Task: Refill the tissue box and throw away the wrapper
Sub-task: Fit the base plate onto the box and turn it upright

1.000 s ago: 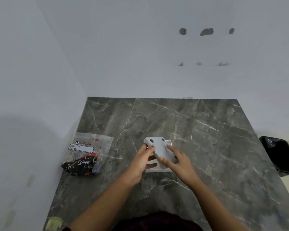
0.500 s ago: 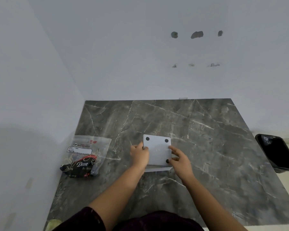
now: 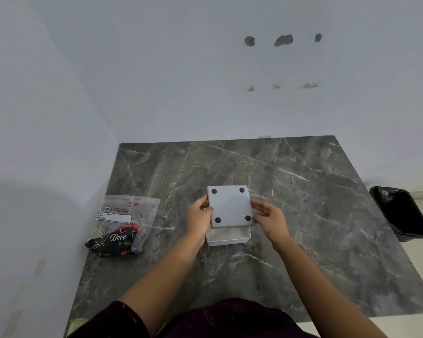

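A square white plastic panel with 4 black round pads (image 3: 230, 206) at its corners, the base of the tissue box, is held flat between both hands above the middle of the dark grey marble-patterned tabletop (image 3: 303, 215). The left hand (image 3: 199, 219) clasps its left edge, thumb on top and fingers curled under. The right hand (image 3: 269, 218) clasps the right edge the same way, fingers closed onto the panel.

Directly beneath the panel, partly covered by it, sits the white rectangular open shell of the tissue box (image 3: 228, 237), resting on the tabletop with its pale inside showing at the near side. Whether the panel touches the shell cannot be told.

To the left, well apart from the box and near the wall, lies a clear plastic tissue pack with a dark "Dove" print and a white label (image 3: 122, 226), flat on the tabletop.

Off the right edge of the tabletop, lower down on the floor, stands a black bin lined with a black bag (image 3: 403, 213), its mouth open.

A dark maroon sleeve (image 3: 122, 323) shows at the bottom edge.
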